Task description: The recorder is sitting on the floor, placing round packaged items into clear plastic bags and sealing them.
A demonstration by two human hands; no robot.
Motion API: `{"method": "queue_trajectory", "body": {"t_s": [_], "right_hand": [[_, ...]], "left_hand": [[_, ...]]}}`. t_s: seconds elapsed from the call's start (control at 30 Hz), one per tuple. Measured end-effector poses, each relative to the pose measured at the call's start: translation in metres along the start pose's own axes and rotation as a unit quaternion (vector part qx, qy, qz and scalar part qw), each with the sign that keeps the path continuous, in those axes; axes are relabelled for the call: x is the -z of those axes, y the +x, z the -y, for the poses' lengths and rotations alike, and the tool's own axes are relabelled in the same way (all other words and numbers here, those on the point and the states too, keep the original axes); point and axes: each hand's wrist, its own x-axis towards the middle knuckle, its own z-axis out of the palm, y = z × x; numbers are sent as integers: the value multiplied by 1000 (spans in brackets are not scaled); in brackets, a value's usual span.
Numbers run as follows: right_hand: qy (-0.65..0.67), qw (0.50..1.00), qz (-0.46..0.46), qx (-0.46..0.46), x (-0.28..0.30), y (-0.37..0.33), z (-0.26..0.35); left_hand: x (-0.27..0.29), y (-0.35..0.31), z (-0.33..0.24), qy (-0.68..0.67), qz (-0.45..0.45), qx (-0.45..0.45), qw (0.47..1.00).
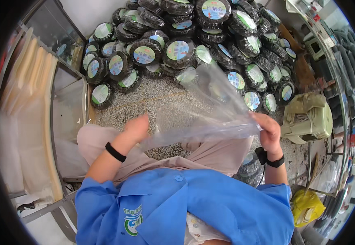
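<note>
A large clear plastic bag [210, 110] stretches over my lap between my two hands, its far part raised towards the pile. My right hand [268, 130] grips the bag's edge at the right, thumb and fingers closed around the film. At the other end, my left hand [136, 128] is closed beside the bag's left edge; slight blur hides its fingertips, but the film seems to run into it. Beyond the bag lie many round black plastic-wrapped cakes [179, 53] with round blue and green labels.
The cakes are heaped against the wall on a speckled floor [124, 100]. A pale green plastic stool [308, 118] stands at the right, with a yellow bag [308, 208] nearer me. Glass-fronted shelving [30, 81] runs along the left; several wrapped cakes [250, 167] sit beside my right leg.
</note>
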Motion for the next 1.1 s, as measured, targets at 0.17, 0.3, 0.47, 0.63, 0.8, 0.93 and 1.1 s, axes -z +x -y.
{"method": "queue_trajectory", "body": {"t_s": [0.17, 0.3, 0.47, 0.63, 0.8, 0.93, 1.1], "right_hand": [[45, 995, 85, 36, 8, -18, 18], [100, 995, 31, -5, 27, -30, 16], [188, 961, -87, -180, 61, -19, -16], [308, 919, -98, -226, 82, 37, -47], [81, 965, -89, -233, 103, 107, -69], [-407, 894, -180, -48, 36, 142, -50], [320, 913, -33, -249, -144, 92, -15]], "left_hand": [[73, 44, -105, -132, -396, -339, 843], [68, 95, -134, -110, -217, -569, 786], [53, 85, -157, -148, -257, -516, 803], [56, 116, -180, -299, -437, -481, 699], [84, 122, -150, -459, -345, -426, 699], [91, 103, -128, -733, -116, -272, 613], [72, 42, -127, -758, -48, -183, 624]]}}
